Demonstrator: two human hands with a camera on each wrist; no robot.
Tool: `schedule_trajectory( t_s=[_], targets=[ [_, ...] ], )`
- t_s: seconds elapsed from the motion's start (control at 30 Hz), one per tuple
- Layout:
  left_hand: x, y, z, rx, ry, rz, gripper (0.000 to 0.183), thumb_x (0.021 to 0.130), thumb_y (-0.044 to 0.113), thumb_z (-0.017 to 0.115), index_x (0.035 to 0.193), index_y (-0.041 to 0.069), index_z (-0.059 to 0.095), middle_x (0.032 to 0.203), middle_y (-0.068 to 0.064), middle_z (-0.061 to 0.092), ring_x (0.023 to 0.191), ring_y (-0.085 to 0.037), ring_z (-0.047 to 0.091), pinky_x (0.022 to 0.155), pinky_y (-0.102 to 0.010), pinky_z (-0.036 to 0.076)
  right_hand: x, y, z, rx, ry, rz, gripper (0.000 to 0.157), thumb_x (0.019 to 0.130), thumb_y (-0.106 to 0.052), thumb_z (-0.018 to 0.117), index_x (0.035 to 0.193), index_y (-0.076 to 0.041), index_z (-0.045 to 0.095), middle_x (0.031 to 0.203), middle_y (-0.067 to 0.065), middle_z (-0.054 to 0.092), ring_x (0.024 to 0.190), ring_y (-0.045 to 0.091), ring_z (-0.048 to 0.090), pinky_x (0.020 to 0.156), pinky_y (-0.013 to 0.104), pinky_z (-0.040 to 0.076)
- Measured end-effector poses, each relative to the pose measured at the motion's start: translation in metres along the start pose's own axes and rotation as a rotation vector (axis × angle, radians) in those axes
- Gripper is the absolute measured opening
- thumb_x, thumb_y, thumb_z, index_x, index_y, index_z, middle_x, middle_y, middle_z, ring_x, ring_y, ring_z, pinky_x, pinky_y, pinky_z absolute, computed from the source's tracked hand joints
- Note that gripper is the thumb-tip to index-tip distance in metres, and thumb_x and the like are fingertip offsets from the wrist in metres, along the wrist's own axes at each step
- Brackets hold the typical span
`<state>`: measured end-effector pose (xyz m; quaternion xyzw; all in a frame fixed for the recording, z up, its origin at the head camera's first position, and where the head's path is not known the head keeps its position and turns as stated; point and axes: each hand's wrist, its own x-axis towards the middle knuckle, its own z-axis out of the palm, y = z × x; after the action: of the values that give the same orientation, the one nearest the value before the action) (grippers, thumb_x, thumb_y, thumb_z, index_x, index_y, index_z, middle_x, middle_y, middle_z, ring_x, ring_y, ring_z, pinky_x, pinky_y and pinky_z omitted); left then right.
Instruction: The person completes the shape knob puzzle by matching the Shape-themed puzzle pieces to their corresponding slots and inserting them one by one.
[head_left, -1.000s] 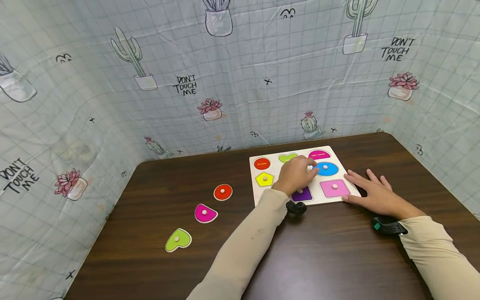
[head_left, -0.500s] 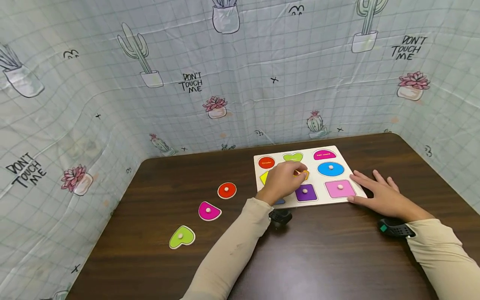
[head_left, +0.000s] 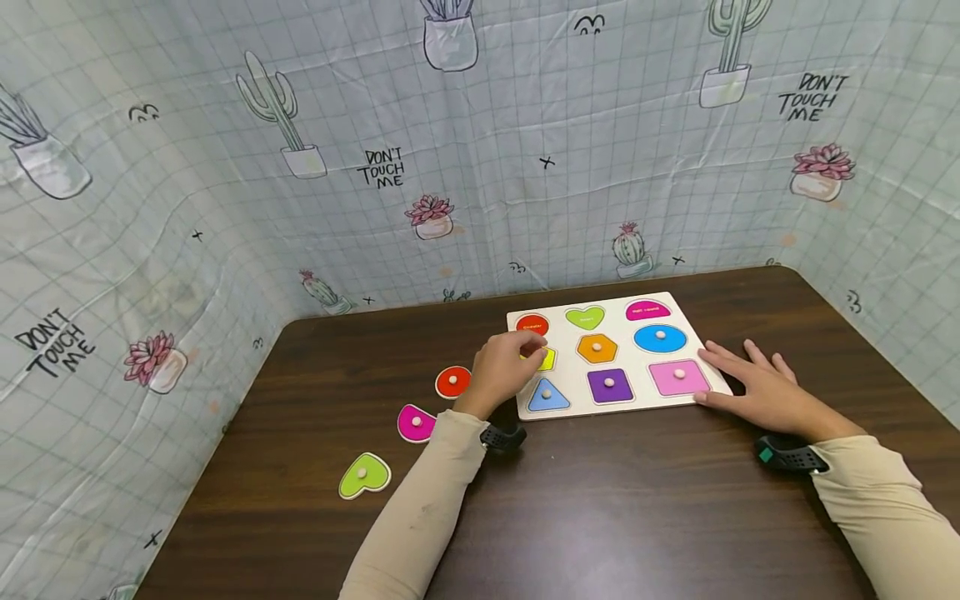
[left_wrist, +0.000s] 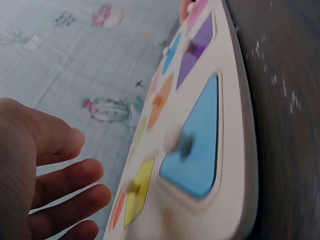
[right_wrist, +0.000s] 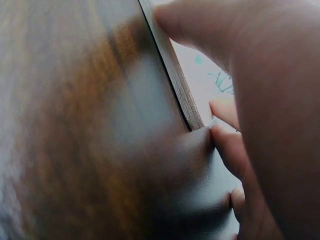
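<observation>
Where printed cloth (head_left: 480,133) hangs, brown table (head_left: 615,492), puzzle (head_left: 626,358)

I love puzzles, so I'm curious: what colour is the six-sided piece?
The six-sided piece is orange; it shows best in the head view.

I log: off-white puzzle board (head_left: 572,369), orange hexagon (head_left: 607,351), purple square (head_left: 610,390), blue triangle (head_left: 550,402); lime-green heart piece (head_left: 367,477); dark-brown table (head_left: 615,500); grid-and-cactus-print backdrop (head_left: 480,108).

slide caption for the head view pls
Left hand hovers by a shape puzzle board while the right hand touches its edge; three loose pieces lie on the table.
</observation>
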<state>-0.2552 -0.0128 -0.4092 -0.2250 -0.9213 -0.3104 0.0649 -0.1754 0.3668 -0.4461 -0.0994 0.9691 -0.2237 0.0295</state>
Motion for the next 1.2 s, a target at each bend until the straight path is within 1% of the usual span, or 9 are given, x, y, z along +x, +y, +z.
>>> schedule_trajectory(
  t_s=[0.1, 0.2, 0.4, 0.53, 0.73, 0.83, 0.93, 1.03, 1.2],
  targets=[
    [-0.004, -0.011, -0.007, -0.006, 0.012, -0.026, 0.020, 0.096, 0.027, 0.067, 0.110, 0.017, 0.077, 0.098, 0.008, 0.074, 0.088, -0.010, 0.064, 0.079, -0.036, 0.050, 0.000, 0.001, 0.001, 0.002, -0.003, -0.001, 0.086, 0.092, -0.055, 0.065, 0.156, -0.007, 0.033, 0.162, 0.022, 0.022, 0.141, 0.063, -0.001, 0.105, 0.077, -0.008],
    [-0.008, -0.021, -0.013, -0.022, 0.044, -0.036, 0.020, 0.095, 0.027, 0.068, 0.110, 0.017, 0.077, 0.098, 0.006, 0.074, 0.088, -0.012, 0.064, 0.079, -0.039, 0.050, 0.000, 0.001, 0.000, 0.002, 0.000, 0.001, 0.086, 0.092, -0.055, 0.064, 0.156, -0.008, 0.033, 0.162, 0.022, 0.022, 0.141, 0.063, -0.001, 0.105, 0.077, -0.009],
    [-0.018, -0.042, -0.027, -0.068, 0.093, -0.083, 0.019, 0.096, 0.028, 0.067, 0.108, 0.017, 0.077, 0.098, 0.006, 0.073, 0.088, -0.014, 0.064, 0.078, -0.039, 0.051, 0.001, -0.002, 0.000, 0.004, 0.002, -0.005, 0.084, 0.092, -0.055, 0.064, 0.155, -0.007, 0.035, 0.161, 0.022, 0.024, 0.141, 0.063, 0.001, 0.105, 0.077, -0.006],
    [-0.025, -0.055, -0.037, -0.111, 0.104, -0.101, 0.021, 0.097, 0.025, 0.066, 0.110, 0.013, 0.077, 0.099, 0.004, 0.073, 0.088, -0.016, 0.065, 0.078, -0.039, 0.053, 0.002, -0.003, 0.001, 0.007, 0.004, -0.008, 0.084, 0.092, -0.055, 0.064, 0.155, -0.007, 0.036, 0.161, 0.022, 0.025, 0.141, 0.063, 0.002, 0.105, 0.077, -0.006],
    [-0.033, -0.077, -0.050, -0.188, 0.068, -0.077, 0.022, 0.098, 0.019, 0.067, 0.114, 0.006, 0.074, 0.108, -0.003, 0.072, 0.098, -0.020, 0.066, 0.089, -0.039, 0.054, 0.003, -0.003, 0.001, 0.000, 0.001, -0.005, 0.084, 0.092, -0.055, 0.064, 0.155, -0.006, 0.036, 0.161, 0.022, 0.025, 0.141, 0.063, 0.002, 0.105, 0.077, -0.006],
    [-0.037, -0.087, -0.054, -0.211, 0.045, -0.087, 0.023, 0.098, 0.020, 0.066, 0.115, 0.005, 0.073, 0.112, -0.004, 0.071, 0.100, -0.021, 0.066, 0.089, -0.039, 0.055, 0.003, -0.002, 0.000, 0.000, 0.004, -0.005, 0.084, 0.092, -0.055, 0.064, 0.155, -0.007, 0.036, 0.161, 0.022, 0.025, 0.141, 0.063, 0.002, 0.105, 0.077, -0.006],
    [-0.039, -0.096, -0.057, -0.211, 0.027, -0.106, 0.024, 0.098, 0.020, 0.066, 0.115, 0.006, 0.073, 0.113, -0.004, 0.070, 0.099, -0.021, 0.065, 0.085, -0.038, 0.056, 0.004, -0.001, 0.001, -0.005, 0.005, -0.002, 0.085, 0.092, -0.056, 0.064, 0.155, -0.007, 0.036, 0.161, 0.022, 0.025, 0.141, 0.063, 0.001, 0.105, 0.077, -0.006],
    [-0.042, -0.102, -0.061, -0.207, -0.010, -0.124, 0.023, 0.098, 0.019, 0.067, 0.115, 0.007, 0.073, 0.115, -0.004, 0.069, 0.097, -0.022, 0.063, 0.082, -0.036, 0.057, 0.003, -0.001, 0.001, -0.007, 0.003, 0.002, 0.085, 0.092, -0.056, 0.064, 0.155, -0.006, 0.035, 0.161, 0.022, 0.025, 0.141, 0.063, 0.001, 0.105, 0.077, -0.006],
    [-0.045, -0.107, -0.067, -0.178, -0.062, -0.132, 0.020, 0.095, 0.017, 0.070, 0.113, 0.008, 0.074, 0.116, -0.005, 0.067, 0.102, -0.024, 0.061, 0.087, -0.038, 0.055, 0.001, -0.001, 0.002, -0.009, -0.002, 0.000, 0.085, 0.093, -0.055, 0.064, 0.155, -0.005, 0.035, 0.161, 0.023, 0.024, 0.141, 0.063, 0.001, 0.105, 0.077, -0.007]
  ],
)
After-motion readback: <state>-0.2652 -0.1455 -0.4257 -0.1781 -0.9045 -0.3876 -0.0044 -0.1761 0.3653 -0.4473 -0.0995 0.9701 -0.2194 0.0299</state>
